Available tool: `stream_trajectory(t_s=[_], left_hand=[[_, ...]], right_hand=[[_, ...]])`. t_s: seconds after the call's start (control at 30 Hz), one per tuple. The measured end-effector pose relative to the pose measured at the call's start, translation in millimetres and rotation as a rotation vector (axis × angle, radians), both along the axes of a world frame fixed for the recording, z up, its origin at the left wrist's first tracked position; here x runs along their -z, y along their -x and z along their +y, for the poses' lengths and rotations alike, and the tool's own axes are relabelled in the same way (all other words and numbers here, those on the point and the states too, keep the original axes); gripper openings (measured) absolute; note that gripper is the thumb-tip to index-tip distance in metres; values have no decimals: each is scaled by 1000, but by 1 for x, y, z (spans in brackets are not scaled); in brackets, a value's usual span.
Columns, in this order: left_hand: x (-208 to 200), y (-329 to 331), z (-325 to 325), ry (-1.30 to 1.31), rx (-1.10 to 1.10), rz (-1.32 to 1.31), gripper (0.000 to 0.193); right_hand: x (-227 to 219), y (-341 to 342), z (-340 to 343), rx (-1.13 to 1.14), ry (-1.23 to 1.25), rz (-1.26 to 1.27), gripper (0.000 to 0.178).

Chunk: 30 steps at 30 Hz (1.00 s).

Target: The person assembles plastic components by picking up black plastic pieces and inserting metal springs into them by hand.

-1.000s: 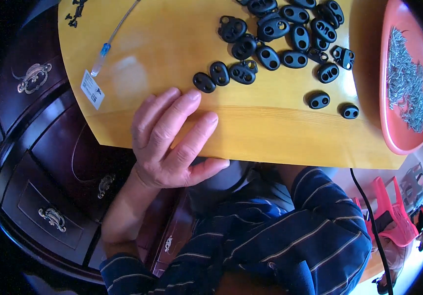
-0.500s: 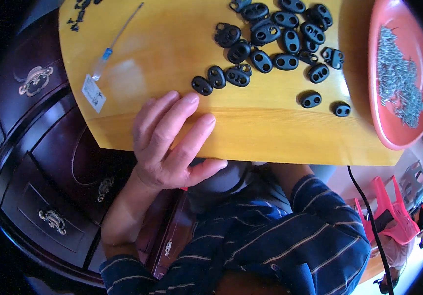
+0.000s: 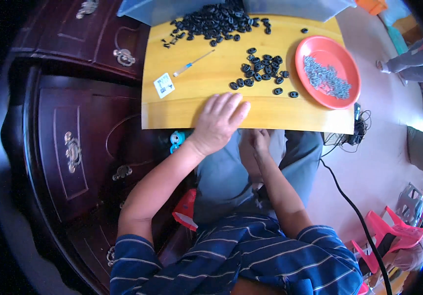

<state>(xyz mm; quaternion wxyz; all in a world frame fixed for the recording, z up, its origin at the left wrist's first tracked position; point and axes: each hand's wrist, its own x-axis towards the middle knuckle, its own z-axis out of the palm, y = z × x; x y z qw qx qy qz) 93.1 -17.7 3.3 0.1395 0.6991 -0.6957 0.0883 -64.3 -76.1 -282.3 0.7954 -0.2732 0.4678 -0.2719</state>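
Observation:
My left hand (image 3: 220, 120) lies over the table's near edge, its palm down and its fingers stretched out on the wood, holding nothing. Just beyond its fingertips sits a loose group of black oval two-hole cord locks (image 3: 265, 67); the closest cord lock (image 3: 234, 86) is apart from the hand. Below the table edge, over my lap, is my right hand (image 3: 260, 139). Its fingers are partly hidden by the tabletop, so what they hold, if anything, does not show. To the right, a round red plate (image 3: 304, 87) bears a heap of small metal springs (image 3: 327, 77).
A large pile of black parts (image 3: 216, 20) lies at the back before grey-blue bins (image 3: 295, 9). A blue-tipped screwdriver (image 3: 188, 66) and a white label (image 3: 164, 85) are on the left. Dark drawers (image 3: 69, 142) flank the table (image 3: 182, 115); a black cable (image 3: 354, 201) hangs at right.
The view has pulled up and back, bringing the large pile, the bins and my right hand into sight. My left hand still rests at the table edge, its fingers lying flatter and closer together.

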Motion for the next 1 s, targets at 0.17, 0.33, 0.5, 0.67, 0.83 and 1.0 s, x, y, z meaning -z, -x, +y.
stream_trajectory(t_s=[0.17,0.33,0.5,0.67,0.83,1.0], left_hand=[[6,20,-2,61,-48,-126,42],[10,24,-2,123,-62,-132,45],[6,29,9,125,-47,-59,53],[15,43,29,193,-13,-76,49],[29,42,31,297,25,-88,47],[33,40,38,329,25,-88,47]], right_hand=[[-63,53,17,-160,91,117,12],[-108,100,35,-165,149,85,6],[-169,128,36,-318,345,-46,11],[-227,119,38,-340,594,-41,9],[-265,81,24,-318,979,-65,8],[-287,68,12,-227,1089,-46,12]])
